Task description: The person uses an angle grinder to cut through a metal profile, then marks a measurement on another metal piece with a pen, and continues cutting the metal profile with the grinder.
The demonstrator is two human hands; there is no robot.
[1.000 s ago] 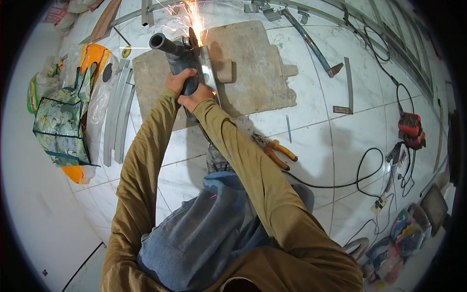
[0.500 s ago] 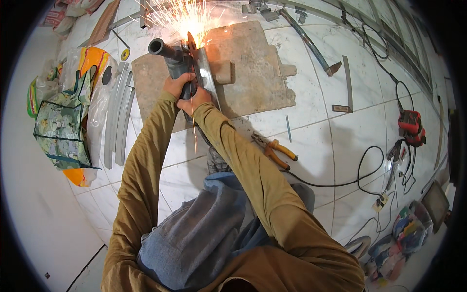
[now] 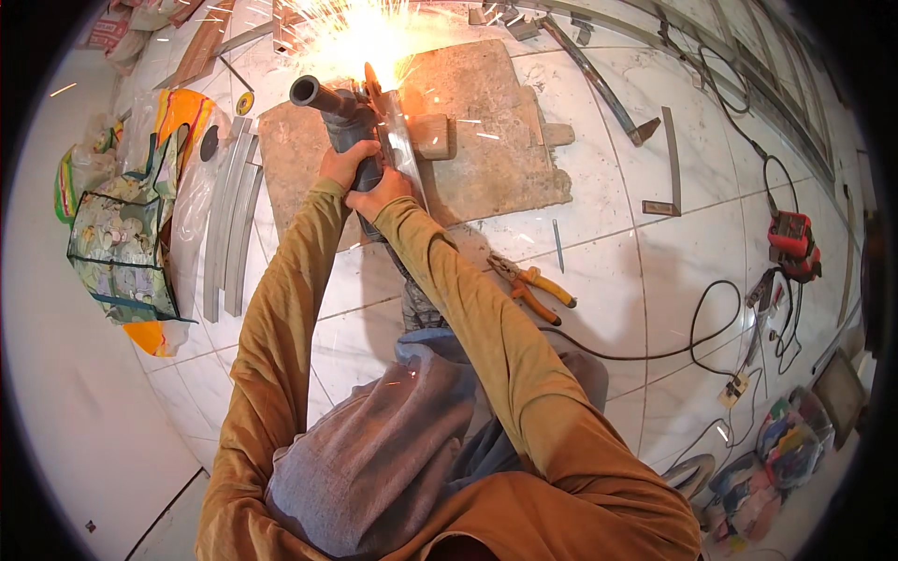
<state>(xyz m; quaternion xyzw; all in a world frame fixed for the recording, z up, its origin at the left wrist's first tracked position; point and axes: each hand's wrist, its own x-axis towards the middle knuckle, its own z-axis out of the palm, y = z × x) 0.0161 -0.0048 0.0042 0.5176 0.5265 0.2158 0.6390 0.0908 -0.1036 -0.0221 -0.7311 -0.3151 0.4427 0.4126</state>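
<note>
Both of my hands are wrapped around the dark body of an angle grinder (image 3: 350,129). My left hand (image 3: 346,166) is closed on it just ahead of my right hand (image 3: 382,193), which is closed lower on the body. The grinder's disc (image 3: 373,82) stands on edge at a metal bar (image 3: 400,148), and bright sparks (image 3: 360,37) spray out beyond it, hiding the contact point. Beside the bar lies a wooden block (image 3: 431,136). Under these is a worn brown board (image 3: 500,178) on the tiled floor.
Pliers with yellow-orange handles (image 3: 550,284) lie right of my forearm. A hammer (image 3: 599,79) and metal square (image 3: 673,159) lie farther right, near a red device (image 3: 793,245) with black cables. At left are metal strips (image 3: 227,234) and a patterned bag (image 3: 122,248).
The spark burst has grown larger and brighter, with stray sparks flying farther out. My hands and the grinder keep nearly the same place; the whole view has shifted slightly.
</note>
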